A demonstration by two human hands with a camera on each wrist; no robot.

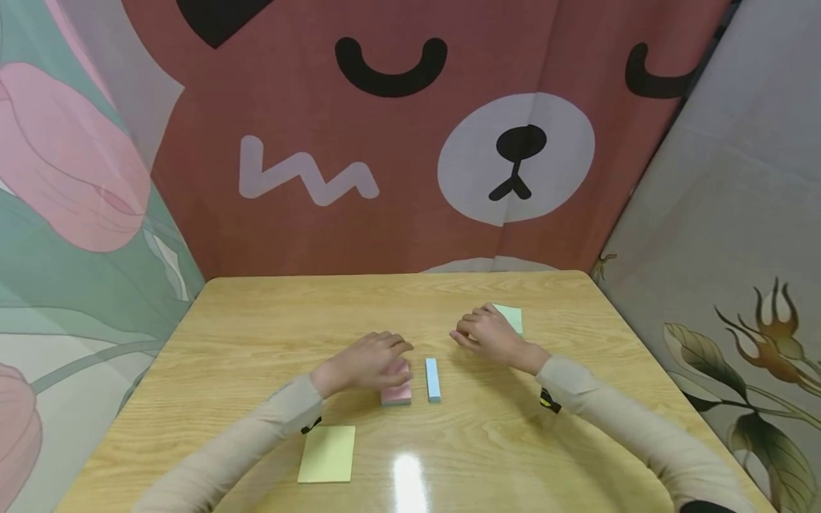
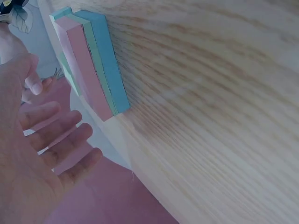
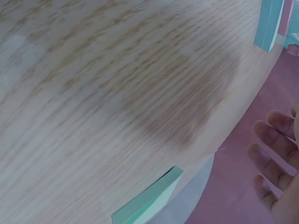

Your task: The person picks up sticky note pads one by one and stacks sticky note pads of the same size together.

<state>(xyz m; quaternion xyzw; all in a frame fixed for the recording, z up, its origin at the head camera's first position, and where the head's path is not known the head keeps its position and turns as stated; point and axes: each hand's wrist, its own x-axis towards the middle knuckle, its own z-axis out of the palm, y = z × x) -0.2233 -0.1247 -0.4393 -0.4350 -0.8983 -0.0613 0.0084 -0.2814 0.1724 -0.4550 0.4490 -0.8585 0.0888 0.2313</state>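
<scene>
My left hand [image 1: 367, 362] hovers over a stack of sticky note pads [image 1: 396, 394], pink on top with green and blue layers below. In the left wrist view its fingers [image 2: 65, 135] are spread and relaxed beside the stack [image 2: 96, 65], holding nothing. A narrow light blue pad [image 1: 432, 380] lies just right of the stack. Raised above the table to the right is my right hand [image 1: 492, 336], its loosely bent fingers [image 3: 271, 163] empty in the right wrist view. It partly hides a pale green pad [image 1: 511, 318] behind it.
A square yellow pad [image 1: 327, 454] lies near the front left, by the left forearm. Everything rests on a wooden table [image 1: 288, 306]. Printed curtains [image 1: 308, 235] hang along the back and both sides.
</scene>
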